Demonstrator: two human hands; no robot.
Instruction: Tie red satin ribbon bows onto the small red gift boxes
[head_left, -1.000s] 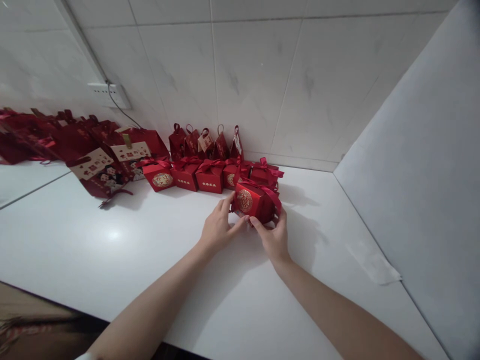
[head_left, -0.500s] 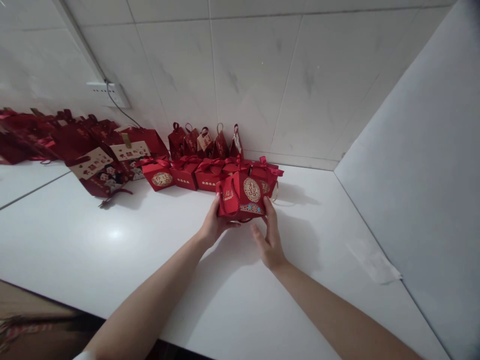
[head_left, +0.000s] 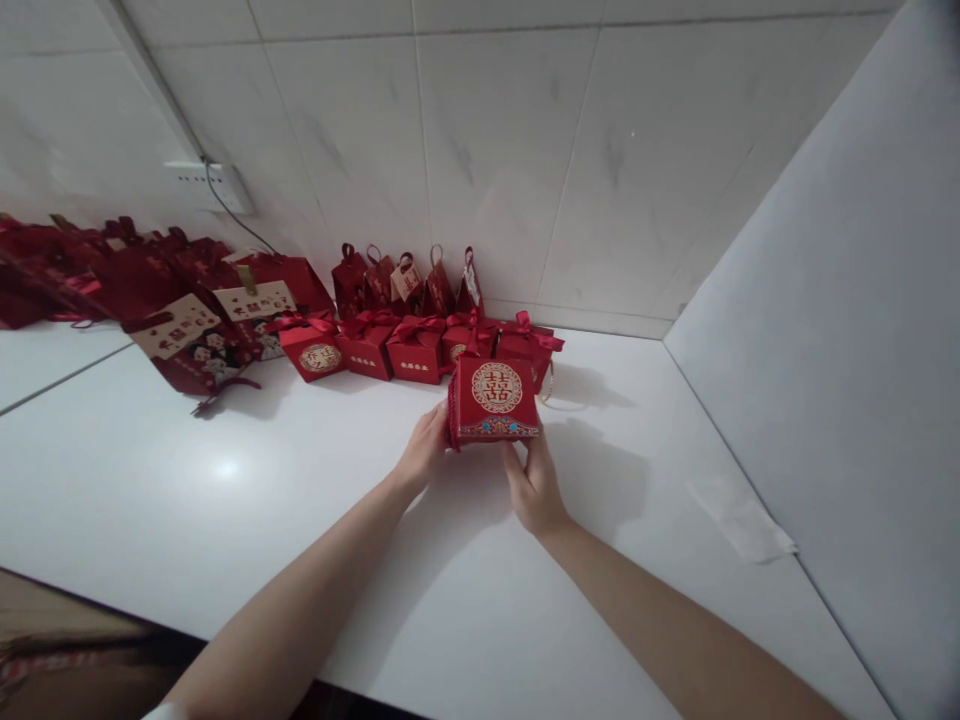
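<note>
Holding red box (head_left: 496,430) between fingers of left hand (head_left: 420,455) and right hand (head_left: 538,490) | pointing gold emblem (head_left: 496,387) at camera, upright | unable to judge long axis

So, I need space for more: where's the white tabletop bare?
Glossy white tabletop is bare left of the left hand, in front of the red paper bags, and between the right hand and flat white sheet. Crowded: toward the tiled wall, where red ribboned boxes stand.
</note>
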